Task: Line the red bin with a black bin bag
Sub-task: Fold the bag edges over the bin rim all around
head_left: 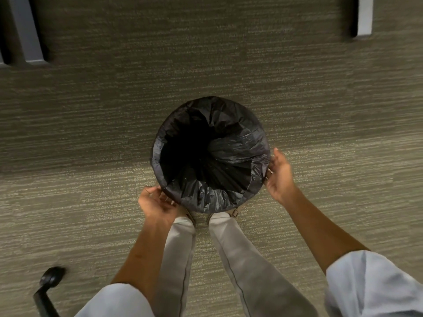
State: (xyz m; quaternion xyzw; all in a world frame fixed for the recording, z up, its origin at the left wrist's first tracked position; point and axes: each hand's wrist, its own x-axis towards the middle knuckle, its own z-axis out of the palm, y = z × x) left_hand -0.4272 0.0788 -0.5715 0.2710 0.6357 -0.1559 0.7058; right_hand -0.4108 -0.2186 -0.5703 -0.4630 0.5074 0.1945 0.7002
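The black bin bag (229,154) is spread over the round bin standing on the carpet, seen from straight above. It covers the rim all the way round and sags into the dark inside, so none of the red bin shows. My left hand (155,202) is at the near-left rim, thumb and fingers curled onto the folded-over edge of the bag. My right hand (279,175) is cupped against the right side of the rim with the thumb spread. Its fingertips are hidden behind the bag's overhang.
The bin stands on grey-green carpet (91,133) just ahead of my feet (231,213). A black chair caster (51,277) is at the lower left. Grey furniture legs stand at the top left (25,30) and top right (365,17).
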